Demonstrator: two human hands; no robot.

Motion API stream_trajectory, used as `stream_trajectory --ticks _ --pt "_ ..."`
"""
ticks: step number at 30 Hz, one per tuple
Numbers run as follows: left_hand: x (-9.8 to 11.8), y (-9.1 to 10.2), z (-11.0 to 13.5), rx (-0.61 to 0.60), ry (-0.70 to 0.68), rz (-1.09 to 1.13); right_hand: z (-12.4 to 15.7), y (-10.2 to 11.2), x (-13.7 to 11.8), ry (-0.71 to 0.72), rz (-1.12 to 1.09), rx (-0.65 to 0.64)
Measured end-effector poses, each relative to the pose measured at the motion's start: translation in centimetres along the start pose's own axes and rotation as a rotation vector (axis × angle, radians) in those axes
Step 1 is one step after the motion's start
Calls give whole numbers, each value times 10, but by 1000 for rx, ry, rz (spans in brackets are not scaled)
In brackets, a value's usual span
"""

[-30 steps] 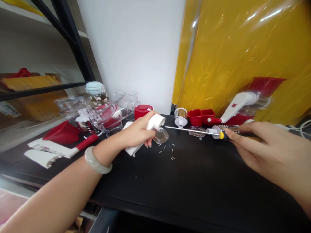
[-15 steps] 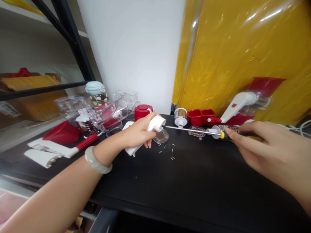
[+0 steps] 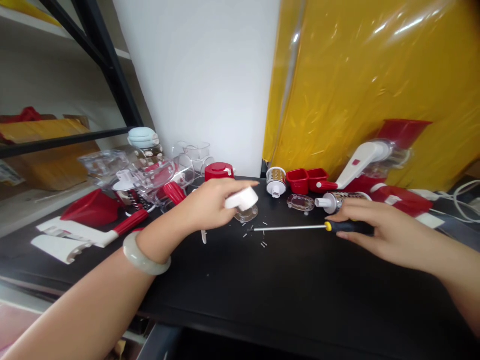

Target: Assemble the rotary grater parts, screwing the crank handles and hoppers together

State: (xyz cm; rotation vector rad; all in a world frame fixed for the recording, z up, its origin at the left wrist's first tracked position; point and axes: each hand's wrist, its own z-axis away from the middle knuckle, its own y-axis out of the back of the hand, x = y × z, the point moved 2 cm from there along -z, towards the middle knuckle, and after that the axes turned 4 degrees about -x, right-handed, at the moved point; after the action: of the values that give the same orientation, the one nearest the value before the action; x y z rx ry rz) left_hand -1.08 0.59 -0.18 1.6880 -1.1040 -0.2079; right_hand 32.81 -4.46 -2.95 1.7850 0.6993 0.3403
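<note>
The left hand (image 3: 210, 207), in the middle of the frame, is curled around a white piece (image 3: 248, 198), with the index finger stretched along its far side. The right hand (image 3: 378, 230), right of centre, pinches the handle of a screwdriver (image 3: 348, 228) between the thumb and the fingers. The shaft lies almost level across the picture, and its tip is among several small screws (image 3: 264, 244) on the black table (image 3: 281, 295). If the tip touches a screw, I cannot tell.

In my judgement, the step in hand is to bring screw and tip together. For this it is good to move the tip slowly, so that the screws do not roll apart, and to take only one. If the tip is magnetic, a light touch on the screw head should be enough; if not, fingers would be safer. The left grip should be firm, and the screw hole should face the shaft in a straight line, because a tilted screw could damage the plastic thread.

The white piece is smooth and looks like plastic. Its rounded end shows just right of the fingers, above a clear plate (image 3: 246, 216); the rest is mostly hidden by the hand. The screwdriver has a thin silver shaft, a yellow collar and a dark handle. The screws are silver, short and thin; their heads are too small to judge.
</note>
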Motion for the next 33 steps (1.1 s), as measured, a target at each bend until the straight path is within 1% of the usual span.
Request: stream_trajectory --ticks 1,3,4,6,9,13,19,23,25,27,28,31,33 --pt "0 -1 -1 -43 14 14 -1 -4 -2 9 -53 -50" --pt "-1 -2 -1 -45 100 112 -5 -11 -9 24 -155 -187" --pt "-1 -2 -1 -32 154 186 -7 -14 -12 23 -192 -222" --pt "-1 -4 0 -51 235 329 -10 -18 -20 31 -252 -279" --pt "-1 -6 1 -95 301 441 -15 -24 -28 41 -314 -302" --pt "-5 -6 1 -131 352 439 -17 -31 -33 27 -347 -288" --pt "-11 -9 1 -153 372 453 -20 -45 -37 43 -372 -271" --pt "-14 -11 2 -174 381 430 -22 -52 -35 64 -354 -250" --pt "-15 -11 2 -177 388 444 -26 -51 -34 90 -334 -241" --pt "-15 -12 2 -178 402 463 -34 -46 -36 119 -320 -204" --pt "-15 -12 2 -179 411 468 -40 -43 -38 128 -323 -170" --pt "-16 -13 2 -162 429 478 -65 -35 -51 127 -372 -3" --pt "-17 -14 1 -138 441 486 -85 -33 -64 112 -422 148"
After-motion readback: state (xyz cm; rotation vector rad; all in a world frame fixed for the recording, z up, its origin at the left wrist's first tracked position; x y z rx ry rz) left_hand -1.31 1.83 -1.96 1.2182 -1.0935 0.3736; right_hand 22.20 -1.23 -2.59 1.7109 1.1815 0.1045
